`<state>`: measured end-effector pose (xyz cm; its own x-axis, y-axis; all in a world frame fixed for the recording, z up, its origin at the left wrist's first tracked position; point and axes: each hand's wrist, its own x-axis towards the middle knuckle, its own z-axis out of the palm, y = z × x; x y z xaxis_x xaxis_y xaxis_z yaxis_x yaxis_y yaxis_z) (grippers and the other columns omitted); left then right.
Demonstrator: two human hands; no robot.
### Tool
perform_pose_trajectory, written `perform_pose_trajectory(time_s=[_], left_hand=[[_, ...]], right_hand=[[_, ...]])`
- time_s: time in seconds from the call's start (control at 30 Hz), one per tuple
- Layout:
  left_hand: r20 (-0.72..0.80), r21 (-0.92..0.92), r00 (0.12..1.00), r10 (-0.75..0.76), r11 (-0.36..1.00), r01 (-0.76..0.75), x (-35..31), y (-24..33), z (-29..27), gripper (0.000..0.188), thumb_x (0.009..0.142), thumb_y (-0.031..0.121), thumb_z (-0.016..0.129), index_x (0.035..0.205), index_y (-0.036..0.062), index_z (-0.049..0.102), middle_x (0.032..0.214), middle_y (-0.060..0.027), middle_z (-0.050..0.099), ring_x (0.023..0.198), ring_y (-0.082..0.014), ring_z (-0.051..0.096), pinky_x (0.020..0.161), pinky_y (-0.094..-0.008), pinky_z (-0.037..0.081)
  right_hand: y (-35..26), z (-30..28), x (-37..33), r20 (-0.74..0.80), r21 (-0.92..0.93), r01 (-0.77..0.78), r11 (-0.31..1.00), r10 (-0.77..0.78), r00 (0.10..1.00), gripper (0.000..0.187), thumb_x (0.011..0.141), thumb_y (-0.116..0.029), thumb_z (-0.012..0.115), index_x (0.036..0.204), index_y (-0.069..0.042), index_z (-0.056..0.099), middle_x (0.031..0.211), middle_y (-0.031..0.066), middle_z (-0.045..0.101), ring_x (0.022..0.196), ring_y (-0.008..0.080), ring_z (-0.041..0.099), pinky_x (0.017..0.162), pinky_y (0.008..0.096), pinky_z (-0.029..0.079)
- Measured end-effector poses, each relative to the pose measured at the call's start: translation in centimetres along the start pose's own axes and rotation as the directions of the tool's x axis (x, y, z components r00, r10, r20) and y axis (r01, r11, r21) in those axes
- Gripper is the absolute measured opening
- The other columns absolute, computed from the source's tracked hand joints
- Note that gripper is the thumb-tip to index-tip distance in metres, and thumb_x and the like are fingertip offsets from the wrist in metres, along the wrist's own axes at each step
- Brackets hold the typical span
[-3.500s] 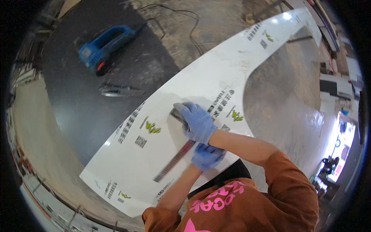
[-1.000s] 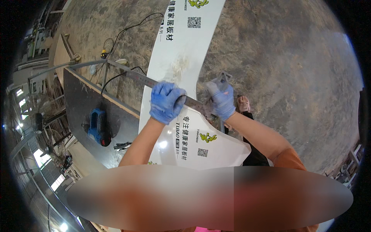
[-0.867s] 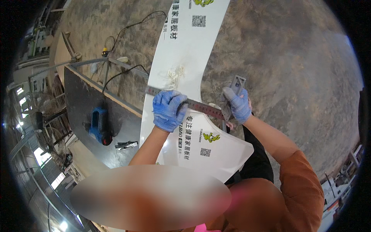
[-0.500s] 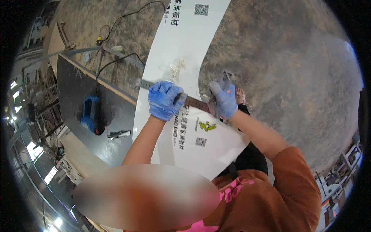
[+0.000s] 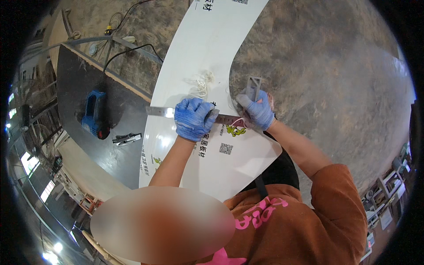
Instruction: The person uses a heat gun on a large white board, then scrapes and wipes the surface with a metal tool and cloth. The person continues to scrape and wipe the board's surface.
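Observation:
My left hand [image 5: 193, 118], in a blue glove, has its fingers curled over a steel ruler [image 5: 159, 111]. The ruler lies across a white printed panel [image 5: 190, 57] and sticks out a little past the panel's left edge. At the panel's curved right edge, my right hand [image 5: 259, 110], also gloved, is wrapped around a grey metal tool with a rectangular loop at its end [image 5: 253, 86]; its kind is unclear. The tool's lower part is hidden by the hand. A thin white strip [image 5: 238, 121] shows beside the right hand. Pale curly shavings [image 5: 203, 84] rest on the panel beyond my left hand.
Left of the panel, a dark tabletop [image 5: 119, 163] bears a blue power tool [image 5: 94, 115] with a black cord [image 5: 128, 52] and a small metal tool [image 5: 127, 139]. A metal frame [image 5: 141, 52] stands behind. Bare mottled floor [image 5: 327, 88] spreads to the right.
The view has shifted slightly. The ruler lies more level and shows more of its left end. My right hand's tool stands more upright in view. Both hands keep their holds.

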<state>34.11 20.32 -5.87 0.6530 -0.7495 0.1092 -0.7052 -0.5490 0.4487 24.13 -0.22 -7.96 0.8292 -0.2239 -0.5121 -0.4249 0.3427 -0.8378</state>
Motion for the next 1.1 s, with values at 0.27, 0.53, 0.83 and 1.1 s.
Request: perform_pose_trajectory(time_s=[0.27, 0.53, 0.83, 1.1], left_hand=[[-0.126, -0.064, 0.985, -0.119, 0.992, 0.111, -3.7, 4.1, 1.2, 0.017, 0.073, 0.025, 0.075, 0.086, 0.0202, 0.064, 0.083, -0.0007, 0.06, 0.077, -0.0251, 0.059, 0.07, -0.0399, 0.045], [-0.01, -0.057, 0.989, -0.147, 0.988, 0.146, -4.3, 4.1, 1.2, 0.019, 0.073, 0.025, 0.077, 0.083, 0.0183, 0.062, 0.081, -0.002, 0.061, 0.079, -0.0252, 0.058, 0.073, -0.0402, 0.042], [-0.131, -0.038, 0.972, -0.198, 0.98, 0.194, -6.8, 8.8, 3.8, 0.018, 0.073, 0.026, 0.076, 0.087, 0.0232, 0.066, 0.081, -0.0001, 0.059, 0.073, -0.0235, 0.057, 0.068, -0.04, 0.043], [-0.102, -0.105, 0.984, -0.149, 0.985, 0.138, -7.0, 8.6, 3.6, 0.022, 0.072, 0.021, 0.077, 0.09, 0.0217, 0.065, 0.081, -0.0009, 0.06, 0.08, -0.0253, 0.056, 0.076, -0.0406, 0.041]], right_hand=[[1.3, -6.5, -0.8, 0.015, -0.088, -0.096, 0.991, 0.098, 0.995, 0.023, 0.081, -0.024, 0.071, 0.087, -0.003, 0.064, 0.072, 0.001, 0.062, 0.064, 0.0094, 0.056, 0.057, 0.0276, 0.045], [2.5, -4.4, -2.9, -0.042, -0.146, -0.157, 0.977, 0.152, 0.987, 0.02, 0.082, -0.023, 0.072, 0.083, -0.003, 0.067, 0.069, 0.0014, 0.063, 0.063, 0.0092, 0.056, 0.055, 0.0294, 0.044], [0.6, -9.1, -1.5, 0.208, -0.303, -0.049, 0.952, 0.116, 0.971, 0.022, 0.079, -0.023, 0.073, 0.086, -0.006, 0.061, 0.072, -0.0026, 0.058, 0.065, 0.0077, 0.052, 0.057, 0.027, 0.044], [0.5, -9.1, -6.4, -0.181, -0.156, -0.206, 0.966, 0.177, 0.967, 0.019, 0.08, -0.02, 0.069, 0.087, -0.004, 0.062, 0.074, -0.0014, 0.059, 0.067, 0.0086, 0.054, 0.058, 0.0259, 0.045]])
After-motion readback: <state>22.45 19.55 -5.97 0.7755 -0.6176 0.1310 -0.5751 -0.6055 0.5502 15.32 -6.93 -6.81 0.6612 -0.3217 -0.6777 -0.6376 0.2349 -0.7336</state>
